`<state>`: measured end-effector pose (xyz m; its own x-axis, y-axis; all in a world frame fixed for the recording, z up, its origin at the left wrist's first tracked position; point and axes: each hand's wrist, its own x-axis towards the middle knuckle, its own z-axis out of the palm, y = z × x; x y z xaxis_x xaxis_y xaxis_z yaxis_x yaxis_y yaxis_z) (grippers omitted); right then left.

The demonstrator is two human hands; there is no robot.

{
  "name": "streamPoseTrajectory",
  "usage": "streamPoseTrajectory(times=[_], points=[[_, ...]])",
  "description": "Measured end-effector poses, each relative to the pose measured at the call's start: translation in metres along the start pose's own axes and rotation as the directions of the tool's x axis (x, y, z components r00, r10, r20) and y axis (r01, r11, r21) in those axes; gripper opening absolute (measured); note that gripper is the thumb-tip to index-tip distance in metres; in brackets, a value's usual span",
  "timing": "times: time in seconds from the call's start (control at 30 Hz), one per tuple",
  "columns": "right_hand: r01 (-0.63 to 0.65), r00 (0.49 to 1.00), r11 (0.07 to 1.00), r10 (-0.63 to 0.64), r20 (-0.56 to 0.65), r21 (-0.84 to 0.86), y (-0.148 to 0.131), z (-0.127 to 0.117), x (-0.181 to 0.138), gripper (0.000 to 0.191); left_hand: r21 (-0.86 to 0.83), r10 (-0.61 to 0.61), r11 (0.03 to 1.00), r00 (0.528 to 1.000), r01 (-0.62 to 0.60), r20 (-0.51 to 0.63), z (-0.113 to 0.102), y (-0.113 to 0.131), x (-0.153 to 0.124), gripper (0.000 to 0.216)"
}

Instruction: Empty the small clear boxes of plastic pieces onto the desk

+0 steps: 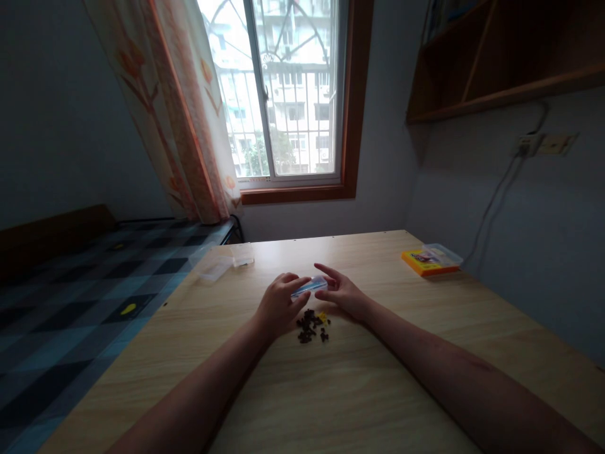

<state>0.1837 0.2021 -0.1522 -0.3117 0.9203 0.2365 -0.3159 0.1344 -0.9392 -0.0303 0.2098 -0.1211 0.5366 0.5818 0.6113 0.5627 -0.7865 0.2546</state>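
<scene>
A small clear plastic box (309,287), bluish inside, is between my hands over the middle of the table. My left hand (278,301) grips its left side, with the fingers along the top edge and the thumb in front. At the box's right end is my right hand (347,295), its index finger stretched out and its thumb apart. Whether its curled fingers touch the box, I cannot tell. Just in front of the hands lies a loose pile of small dark brown pieces (308,326). A few small yellow pieces (322,316) lie at the pile's right side.
Clear plastic containers (217,267) stand at the table's far left edge. An orange and yellow box (428,263) with a clear plastic container on it is at the right edge. The wooden table (302,403) adjoins a checkered bed (118,302) on the left and a wall on the right.
</scene>
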Motion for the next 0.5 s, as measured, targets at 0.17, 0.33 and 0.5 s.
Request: streamPoseTrajectory(times=[0.17,0.33,0.5], points=[[-0.023,0.999,1.000,0.023,-0.022,-0.019,-0.0010,-0.0006,-0.0002,0.089,0.012,0.014,1.000,1.000,-0.014,-0.023,0.0021,0.0011,-0.0003,0.030],[-0.005,1.000,0.999,0.005,-0.003,0.040,0.0026,-0.0005,0.0004,0.094,0.019,0.053,0.998,0.998,-0.052,-0.046,0.0036,0.0038,0.0008,0.033],[0.009,1.000,0.997,-0.011,0.025,0.074,0.0054,0.0002,0.0001,0.097,0.026,0.123,0.992,0.992,-0.122,-0.023,0.0005,0.0061,0.0042,0.032]])
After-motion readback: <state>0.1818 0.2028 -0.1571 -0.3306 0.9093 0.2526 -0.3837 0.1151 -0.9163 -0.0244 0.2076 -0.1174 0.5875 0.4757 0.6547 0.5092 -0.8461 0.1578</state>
